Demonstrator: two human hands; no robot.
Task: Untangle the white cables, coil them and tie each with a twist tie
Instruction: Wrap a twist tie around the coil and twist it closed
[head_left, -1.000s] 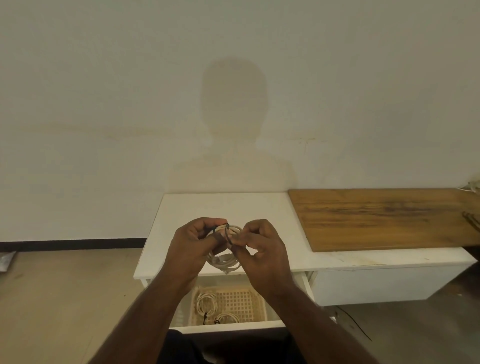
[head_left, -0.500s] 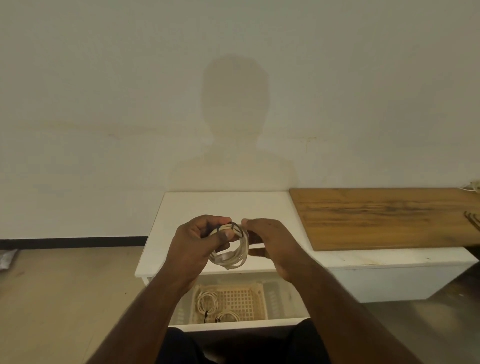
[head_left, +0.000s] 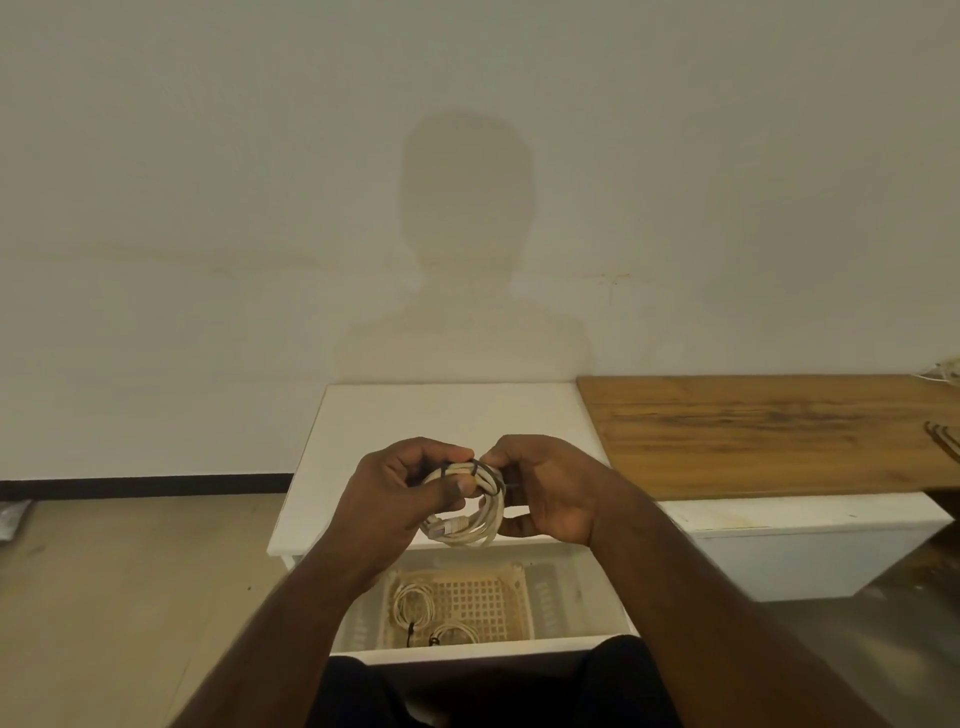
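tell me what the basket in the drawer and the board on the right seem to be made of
Basket: likely molded plastic, cream, matte, judging by its even square grid holes. Board: wood or wood-look laminate, brown with dark grain streaks and a dull sheen.

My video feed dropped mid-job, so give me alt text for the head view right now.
Both hands hold a coiled white cable above an open white drawer: the left hand pinches the coil's top, where a dark twist tie wraps it, and the right hand grips its right side. Below, a beige plastic basket holds two more tied coils.
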